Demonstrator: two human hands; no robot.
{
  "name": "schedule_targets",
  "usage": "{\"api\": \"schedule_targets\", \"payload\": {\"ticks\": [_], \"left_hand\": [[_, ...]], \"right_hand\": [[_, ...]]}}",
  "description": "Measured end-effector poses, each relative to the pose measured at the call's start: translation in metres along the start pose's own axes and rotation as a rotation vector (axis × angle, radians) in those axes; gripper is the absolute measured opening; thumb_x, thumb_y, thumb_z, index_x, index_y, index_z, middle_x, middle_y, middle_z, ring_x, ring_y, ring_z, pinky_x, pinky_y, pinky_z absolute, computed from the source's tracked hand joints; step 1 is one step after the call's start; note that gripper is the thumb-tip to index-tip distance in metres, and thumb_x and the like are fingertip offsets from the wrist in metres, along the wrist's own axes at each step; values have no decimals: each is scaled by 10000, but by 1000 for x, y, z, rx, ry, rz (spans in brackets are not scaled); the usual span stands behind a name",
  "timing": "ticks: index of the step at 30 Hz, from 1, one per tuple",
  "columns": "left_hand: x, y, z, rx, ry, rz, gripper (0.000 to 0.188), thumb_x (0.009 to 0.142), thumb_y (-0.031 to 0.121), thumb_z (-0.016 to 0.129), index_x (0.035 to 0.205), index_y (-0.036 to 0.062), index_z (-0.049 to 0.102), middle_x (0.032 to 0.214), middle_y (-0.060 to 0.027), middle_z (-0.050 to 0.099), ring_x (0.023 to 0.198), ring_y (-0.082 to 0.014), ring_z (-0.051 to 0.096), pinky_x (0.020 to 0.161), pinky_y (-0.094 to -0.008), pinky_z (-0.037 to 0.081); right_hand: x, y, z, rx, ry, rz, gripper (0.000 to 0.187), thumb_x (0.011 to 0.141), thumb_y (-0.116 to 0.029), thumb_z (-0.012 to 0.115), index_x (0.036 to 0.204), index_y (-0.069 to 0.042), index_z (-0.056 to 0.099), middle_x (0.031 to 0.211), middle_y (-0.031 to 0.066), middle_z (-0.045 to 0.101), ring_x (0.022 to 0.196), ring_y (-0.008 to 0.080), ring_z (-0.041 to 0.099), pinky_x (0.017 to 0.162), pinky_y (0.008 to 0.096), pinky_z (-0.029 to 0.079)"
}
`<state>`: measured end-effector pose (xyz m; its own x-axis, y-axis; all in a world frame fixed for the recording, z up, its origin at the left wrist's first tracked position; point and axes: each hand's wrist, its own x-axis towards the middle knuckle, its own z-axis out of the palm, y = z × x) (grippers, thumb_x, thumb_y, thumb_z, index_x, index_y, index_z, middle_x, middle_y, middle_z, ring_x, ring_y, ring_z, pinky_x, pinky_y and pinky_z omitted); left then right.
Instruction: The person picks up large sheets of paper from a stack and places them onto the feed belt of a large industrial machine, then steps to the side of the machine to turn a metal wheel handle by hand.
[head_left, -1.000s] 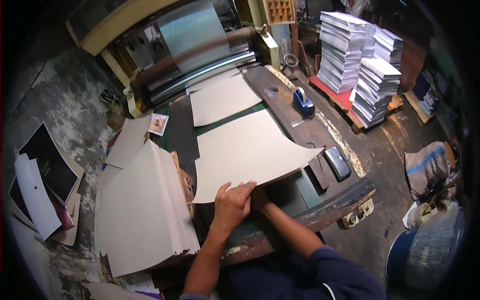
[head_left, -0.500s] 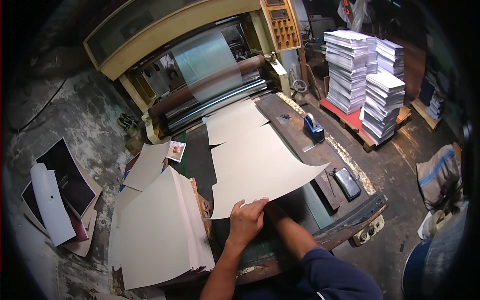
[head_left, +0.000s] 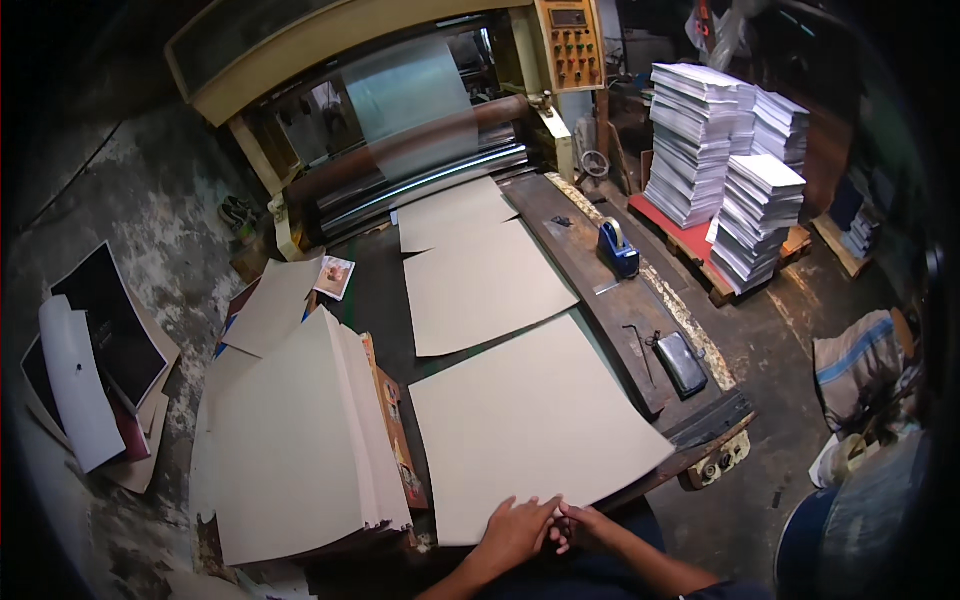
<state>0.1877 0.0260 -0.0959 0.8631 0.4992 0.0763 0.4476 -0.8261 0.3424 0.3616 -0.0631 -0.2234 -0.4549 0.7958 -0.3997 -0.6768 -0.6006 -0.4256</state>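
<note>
A beige cardboard sheet (head_left: 530, 420) lies at the near end of the machine's feed table, its near edge at my hands. My left hand (head_left: 518, 538) has its fingers over this edge. Beside it, my right hand (head_left: 585, 524) pinches the edge, thumb on top and fingers curled below. The hands touch, and some fingers hide one another. Beyond a dark, narrow gap lies a second sheet (head_left: 485, 290), meeting a third sheet (head_left: 450, 215) that reaches up to the shiny metal roller (head_left: 420, 189).
A tall stack of cardboard (head_left: 290, 440) stands left of the sheets. On the table's right side are a blue tape dispenser (head_left: 620, 252) and a dark, shiny case (head_left: 682, 364). Clear film (head_left: 410, 105) hangs above the rollers. White paper stacks (head_left: 690, 145) stand on a pallet, back right.
The near sheet has come toward me and lies flatter, with a gap opened behind it. Both hands have moved nearer to me, and my right hand has come out from beneath the sheet.
</note>
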Motion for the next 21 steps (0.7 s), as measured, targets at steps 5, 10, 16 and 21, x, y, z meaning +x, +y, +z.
{"api": "schedule_targets", "payload": {"ticks": [5, 10, 16, 21], "left_hand": [[-36, 20, -126, -41, 272, 19, 555, 809, 151, 694, 1331, 94, 511, 1226, -144, 592, 1176, -341, 546, 985, -431, 430], [-93, -58, -217, 153, 482, -450, 646, 918, 304, 579, 1457, 56, 321, 1488, -184, 346, 1400, -374, 267, 1145, -475, 189], [-137, -85, -166, 32, 283, -653, 703, 944, 548, 426, 1455, 71, 345, 1532, -154, 277, 1443, -341, 180, 1150, -519, 91], [-145, -70, -163, 3, 330, -494, 670, 938, 574, 422, 1398, 87, 444, 1491, -126, 368, 1425, -316, 252, 1146, -513, 119]], "right_hand": [[-5, 31, 12, 0, 307, -3, 332, 964, -375, 523, 1100, -76, 479, 904, 192, 644, 702, 206, 610, 670, 433, 563], [-9, 15, 29, -27, 333, -27, 381, 989, -415, 439, 1170, -79, 431, 1027, 219, 624, 692, 196, 599, 685, 418, 564], [47, -33, 20, -2, 284, -82, 403, 1013, -419, 353, 1209, -69, 389, 1025, 210, 617, 691, 184, 576, 695, 414, 560], [94, -75, 2, -8, 299, -122, 420, 995, -471, 363, 1196, -103, 390, 1011, 162, 605, 704, 175, 550, 716, 403, 541]]}}
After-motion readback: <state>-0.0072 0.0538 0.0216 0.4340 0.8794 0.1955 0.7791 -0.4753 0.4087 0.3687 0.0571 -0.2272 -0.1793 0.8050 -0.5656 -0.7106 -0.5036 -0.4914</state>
